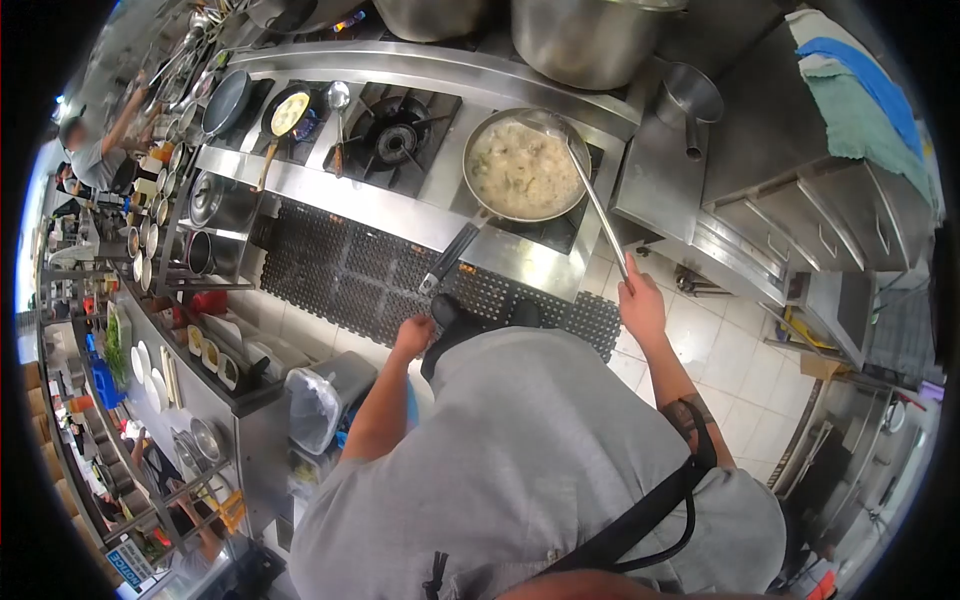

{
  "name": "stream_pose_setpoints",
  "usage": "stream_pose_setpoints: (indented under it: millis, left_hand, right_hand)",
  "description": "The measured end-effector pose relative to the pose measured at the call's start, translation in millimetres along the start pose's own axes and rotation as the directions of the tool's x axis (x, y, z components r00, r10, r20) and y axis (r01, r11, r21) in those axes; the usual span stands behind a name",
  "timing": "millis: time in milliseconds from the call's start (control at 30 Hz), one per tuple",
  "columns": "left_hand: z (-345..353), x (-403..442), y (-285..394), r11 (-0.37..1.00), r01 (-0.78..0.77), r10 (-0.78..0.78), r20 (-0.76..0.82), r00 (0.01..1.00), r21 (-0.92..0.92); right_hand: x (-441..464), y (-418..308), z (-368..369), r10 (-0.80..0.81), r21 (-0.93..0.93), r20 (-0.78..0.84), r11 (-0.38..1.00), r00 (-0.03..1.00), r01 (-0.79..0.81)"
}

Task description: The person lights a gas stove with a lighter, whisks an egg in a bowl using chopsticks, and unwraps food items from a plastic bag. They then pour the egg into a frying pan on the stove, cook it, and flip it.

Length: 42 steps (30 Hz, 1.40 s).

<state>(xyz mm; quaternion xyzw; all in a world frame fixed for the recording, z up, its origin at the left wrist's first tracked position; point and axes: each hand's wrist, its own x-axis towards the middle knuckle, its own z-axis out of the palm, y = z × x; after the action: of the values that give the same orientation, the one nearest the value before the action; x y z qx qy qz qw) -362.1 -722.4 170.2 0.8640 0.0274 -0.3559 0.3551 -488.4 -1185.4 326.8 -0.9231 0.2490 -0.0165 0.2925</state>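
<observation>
My right hand (642, 300) is closed around the end of a long-handled metal ladle (598, 205). The ladle's head rests at the far rim of a wide frying pan (468, 185), partly in the food. Inside the pan is a pale, creamy, bubbly mixture with chunks (525, 168). The pan sits on the right end of the stove, its dark handle (450, 258) pointing toward me. Just below that handle's end, apart from it, my left hand (414, 335) hangs near my body with curled fingers. I see nothing in it.
Left along the stove are a bare burner (393, 138), a spoon (339, 100), a small pan of yellowish food (290, 115) over flame and a dark pan (227, 103). Large pots (585, 40) stand behind. A saucepan (690, 98) is at right. Another person (97, 160) stands far left.
</observation>
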Motion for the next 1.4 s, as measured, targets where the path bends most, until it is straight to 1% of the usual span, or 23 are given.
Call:
stream_pose_setpoints:
  millis: [67,133,167,200,233,267,333,367,467,500,567,667,767,833,967,1033,1067,1133,1167,1200,1300,1367,1400]
  left_hand:
    - [4,-2,-11,0.999,0.034,-0.034,0.0,0.999,-0.025]
    - [8,0,-31,0.973,0.064,-0.061,-0.019,0.998,0.22]
    - [13,6,-58,0.973,0.066,-0.063,-0.02,0.998,0.222]
    - [19,13,-89,0.905,-0.119,0.109,0.049,0.993,0.409]
    - [23,14,-106,0.77,-0.298,0.259,0.15,0.954,0.563]
    - [23,6,-105,0.771,-0.297,0.258,0.15,0.954,0.563]
    - [25,-9,-105,0.827,-0.142,0.093,0.118,0.989,0.543]
    - [29,-9,-117,0.83,-0.139,0.089,0.118,0.989,0.541]
    - [33,-12,-125,0.927,-0.1,0.062,0.114,0.992,0.362]
    - [33,-13,-117,0.896,-0.071,0.023,0.114,0.993,0.439]
    - [31,-13,-110,0.858,-0.044,-0.016,0.113,0.993,0.512]
    - [30,-13,-95,0.88,-0.11,0.08,0.085,0.993,0.461]
    - [27,-13,-89,0.953,0.025,-0.027,0.005,1.0,0.302]
    - [27,-7,-92,0.985,-0.01,0.017,-0.042,0.999,0.173]
    - [15,11,-111,0.93,-0.221,0.205,0.083,0.975,0.295]
    - [2,11,-85,0.977,0.038,-0.051,0.057,0.997,0.208]
    - [-2,12,-79,0.976,0.04,-0.053,0.056,0.997,0.214]
    - [-8,13,-72,0.982,0.034,-0.035,-0.001,0.999,0.186]
    - [-11,20,-82,0.84,-0.276,0.296,0.034,0.955,0.467]
    - [-10,26,-91,0.839,-0.274,0.294,0.031,0.955,0.47]
    - [-15,17,-71,0.878,-0.16,0.164,0.031,0.986,0.45]
    - [-21,-6,-30,0.982,0.098,-0.101,0.014,0.995,0.163]
    - [-21,-9,-29,0.981,0.1,-0.103,0.01,0.995,0.166]
  right_hand:
    - [9,3,5,-0.04,-0.113,-0.005,0.993,0.999,0.04]
    - [19,9,19,-0.113,-0.142,-0.027,0.984,0.993,0.108]
    - [17,1,18,-0.112,-0.139,-0.026,0.984,0.993,0.108]
    - [14,-17,14,0.105,0.177,0.177,0.975,0.979,-0.137]
    - [12,-32,7,0.234,0.41,0.425,0.812,0.874,-0.416]
    - [11,-43,-3,0.234,0.409,0.426,0.812,0.874,-0.417]
    - [12,-60,-22,0.095,0.609,0.772,0.168,0.628,-0.775]
    - [14,-58,-29,0.002,0.577,0.816,0.051,0.577,-0.815]
    - [7,-63,-48,0.004,0.593,0.804,0.08,0.595,-0.801]
    - [4,-66,-53,0.005,0.59,0.805,0.083,0.593,-0.803]
    - [-4,-68,-61,0.088,0.641,0.712,0.321,0.696,-0.697]
    - [-8,-50,-58,0.091,0.669,0.593,0.498,0.8,-0.552]
    - [-7,-40,-59,0.113,0.635,0.495,0.63,0.862,-0.447]
    - [-8,-38,-62,0.112,0.638,0.456,0.65,0.883,-0.412]
    - [-7,-39,-64,0.172,0.569,0.328,0.748,0.929,-0.34]
    - [-6,-33,-56,0.149,0.521,0.232,0.815,0.961,-0.252]
    - [-7,-31,-52,0.113,0.453,0.134,0.876,0.984,-0.162]
    - [-9,-25,-36,0.116,0.46,0.036,0.88,0.993,-0.12]
    - [-7,-16,-24,0.11,0.407,0.016,0.907,0.994,-0.107]
    - [-3,-7,-14,0.1,0.351,-0.003,0.932,0.995,-0.093]
    - [6,1,7,0.161,0.27,0.068,0.947,0.985,-0.173]
    - [10,0,17,0.163,0.297,0.075,0.938,0.984,-0.178]
    - [10,-1,20,0.173,0.317,0.079,0.929,0.982,-0.189]
